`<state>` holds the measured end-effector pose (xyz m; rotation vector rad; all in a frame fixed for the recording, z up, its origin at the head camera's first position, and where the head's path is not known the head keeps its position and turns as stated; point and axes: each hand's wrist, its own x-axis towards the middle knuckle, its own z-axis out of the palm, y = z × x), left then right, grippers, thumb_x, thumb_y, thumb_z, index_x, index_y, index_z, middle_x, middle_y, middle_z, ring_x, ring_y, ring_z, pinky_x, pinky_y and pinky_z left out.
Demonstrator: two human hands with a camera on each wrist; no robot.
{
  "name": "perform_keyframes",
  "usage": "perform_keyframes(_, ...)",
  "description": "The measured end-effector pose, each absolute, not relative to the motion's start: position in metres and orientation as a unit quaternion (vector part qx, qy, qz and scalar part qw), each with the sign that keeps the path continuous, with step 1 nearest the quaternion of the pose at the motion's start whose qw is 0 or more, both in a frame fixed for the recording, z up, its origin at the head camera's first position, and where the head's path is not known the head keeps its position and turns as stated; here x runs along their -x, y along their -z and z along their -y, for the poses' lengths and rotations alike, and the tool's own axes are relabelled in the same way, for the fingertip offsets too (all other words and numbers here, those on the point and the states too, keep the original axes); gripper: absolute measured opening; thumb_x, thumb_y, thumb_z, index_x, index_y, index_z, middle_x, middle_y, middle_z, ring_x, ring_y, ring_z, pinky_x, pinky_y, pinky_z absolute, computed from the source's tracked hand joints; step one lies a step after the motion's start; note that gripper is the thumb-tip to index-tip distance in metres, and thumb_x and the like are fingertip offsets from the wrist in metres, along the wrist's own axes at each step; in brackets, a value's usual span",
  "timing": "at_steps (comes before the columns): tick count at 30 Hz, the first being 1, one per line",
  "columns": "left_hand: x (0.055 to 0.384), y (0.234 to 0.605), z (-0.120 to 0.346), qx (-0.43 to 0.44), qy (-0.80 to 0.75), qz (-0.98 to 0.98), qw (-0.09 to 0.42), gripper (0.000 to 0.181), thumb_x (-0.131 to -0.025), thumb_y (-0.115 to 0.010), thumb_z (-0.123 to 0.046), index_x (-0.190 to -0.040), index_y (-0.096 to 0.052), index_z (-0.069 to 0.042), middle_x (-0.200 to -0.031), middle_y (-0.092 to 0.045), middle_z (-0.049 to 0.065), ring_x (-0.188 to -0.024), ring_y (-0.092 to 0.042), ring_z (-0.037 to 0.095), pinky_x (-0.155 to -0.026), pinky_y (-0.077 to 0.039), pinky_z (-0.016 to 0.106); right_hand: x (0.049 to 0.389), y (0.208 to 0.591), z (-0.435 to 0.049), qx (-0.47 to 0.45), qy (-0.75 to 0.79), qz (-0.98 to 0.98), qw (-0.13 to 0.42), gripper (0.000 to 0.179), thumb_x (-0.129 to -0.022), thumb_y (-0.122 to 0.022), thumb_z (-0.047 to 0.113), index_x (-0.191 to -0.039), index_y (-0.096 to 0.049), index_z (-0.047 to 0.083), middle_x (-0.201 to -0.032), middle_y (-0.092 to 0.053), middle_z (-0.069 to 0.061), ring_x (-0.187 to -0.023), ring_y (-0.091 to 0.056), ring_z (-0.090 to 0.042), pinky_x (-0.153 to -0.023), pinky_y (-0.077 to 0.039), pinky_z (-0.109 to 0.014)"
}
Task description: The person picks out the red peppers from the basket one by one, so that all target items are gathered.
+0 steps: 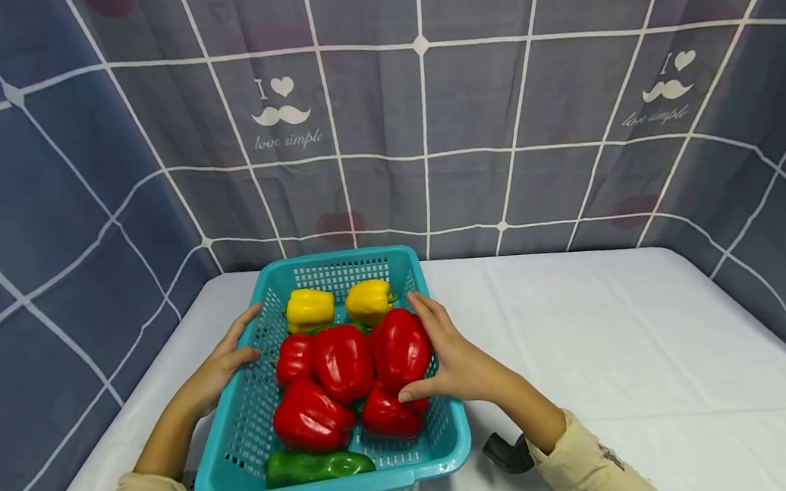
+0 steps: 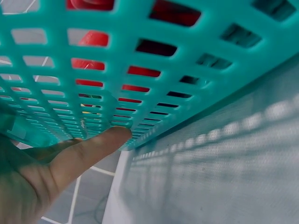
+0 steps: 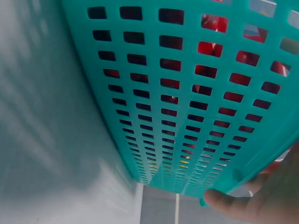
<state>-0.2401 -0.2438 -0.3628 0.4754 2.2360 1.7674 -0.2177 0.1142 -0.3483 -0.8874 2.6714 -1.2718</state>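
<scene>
A teal basket with perforated walls holds several glossy red bell peppers. Two yellow bell peppers lie at its far end, and a long green pepper lies along the near wall. My left hand is at the basket's left rim with extended fingers; in the left wrist view one finger meets the outer wall. Over the right rim, my right hand spreads beside the rightmost red bell pepper, its thumb overlapping the lower red bell pepper. More green shows partly hidden among the peppers.
The basket stands on a white-covered table, toward its left side. Grey checked fabric hangs behind and along both sides. A dark curved object is at the right wrist, beside the sleeve.
</scene>
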Motion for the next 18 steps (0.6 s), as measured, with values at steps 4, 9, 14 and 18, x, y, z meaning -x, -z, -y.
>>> perform_keyframes(4, 0.2414, 0.3617, 0.2429, -0.166, -0.604, -0.77, 0.124, 0.069, -0.089, -0.033, -0.005, -0.147, 0.005, -0.015, -0.147, 0.005, 0.03, -0.115, -0.032, 0.057, -0.073, -0.049, 0.056, 0.2176, 0.3464, -0.114, 0.291, 0.413, -0.862, 0.031, 0.116, -0.065, -0.08, 0.034, -0.147, 0.0, 0.024, -0.147, -0.014, -0.009, -0.13, -0.03, -0.03, -0.09, -0.046, -0.046)
perform_keyframes(9, 0.2427, 0.3604, 0.2419, -0.167, -0.602, -0.771, 0.125, 0.069, -0.09, -0.033, -0.005, -0.147, 0.004, -0.015, -0.147, 0.004, 0.03, -0.114, -0.035, 0.054, -0.074, -0.049, 0.056, 0.2186, 0.3465, -0.1149, 0.294, 0.413, -0.861, 0.031, 0.114, -0.066, -0.079, 0.033, -0.147, 0.0, 0.023, -0.142, -0.023, -0.011, -0.126, -0.034, -0.027, -0.087, -0.048, -0.043)
perform_keyframes(14, 0.2424, 0.3613, 0.2437, -0.167, -0.597, -0.775, 0.12, 0.068, -0.09, -0.033, -0.006, -0.147, 0.003, -0.015, -0.146, 0.001, 0.03, -0.11, -0.042, 0.049, -0.072, -0.051, 0.053, 0.2194, 0.3481, -0.1141, 0.292, 0.42, -0.859, 0.034, 0.112, -0.067, -0.079, 0.032, -0.147, -0.001, 0.025, -0.14, -0.027, -0.009, -0.125, -0.035, -0.026, -0.086, -0.049, -0.041)
perform_keyframes(18, 0.2403, 0.362, 0.244, -0.166, -0.597, -0.776, 0.118, 0.068, -0.09, -0.033, -0.006, -0.147, 0.004, -0.016, -0.146, 0.002, 0.031, -0.114, -0.036, 0.055, -0.073, -0.049, 0.055, 0.2187, 0.3476, -0.1134, 0.295, 0.411, -0.862, 0.024, 0.112, -0.067, -0.079, 0.032, -0.147, -0.001, 0.028, -0.138, -0.03, -0.009, -0.123, -0.038, -0.025, -0.086, -0.05, -0.041)
